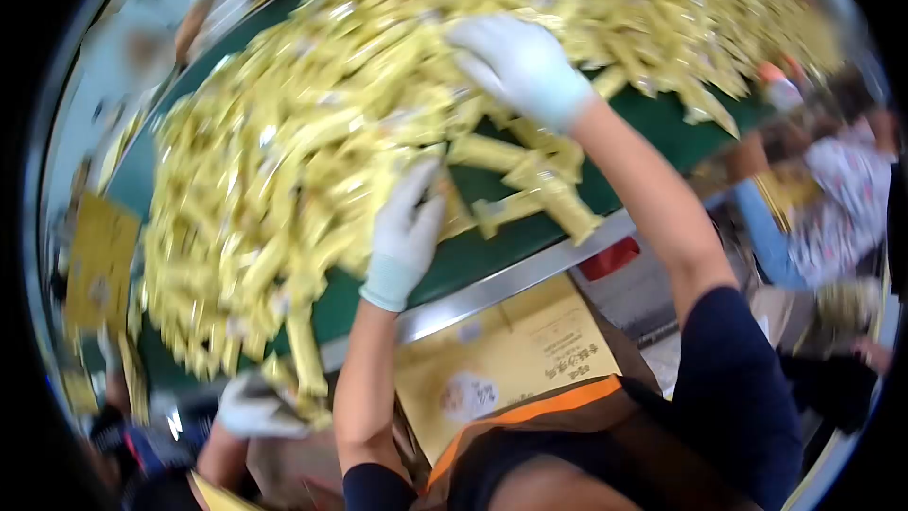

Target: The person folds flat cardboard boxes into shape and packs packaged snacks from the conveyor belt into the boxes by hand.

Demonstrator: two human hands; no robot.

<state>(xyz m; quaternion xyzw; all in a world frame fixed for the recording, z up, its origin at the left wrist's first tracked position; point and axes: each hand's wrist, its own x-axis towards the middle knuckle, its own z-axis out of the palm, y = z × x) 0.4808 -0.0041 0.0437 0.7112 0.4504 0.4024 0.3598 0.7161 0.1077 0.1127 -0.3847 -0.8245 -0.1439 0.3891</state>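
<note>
Yellow, shiny wrapped packets (284, 156) lie in a deep heap on a green conveyor belt (473, 260). My left hand (407, 232), in a white glove, is at the heap's near edge. Its thumb stands apart from the fingers, which touch the packets. Farther out, my right hand (520, 66), also gloved in white, reaches palm down over the heap. Its fingers are slightly bent and spread on the packets, with the fingertips partly hidden. Several loose packets (549, 191) lie between my hands and the belt's near edge.
A metal rail (501, 290) edges the belt. Below it stands a yellow printed carton (530, 350). At lower left, a co-worker's gloved hand (257, 409) is beside some packets. Another yellow carton (99, 255) stands at far left. More people are at right and top left.
</note>
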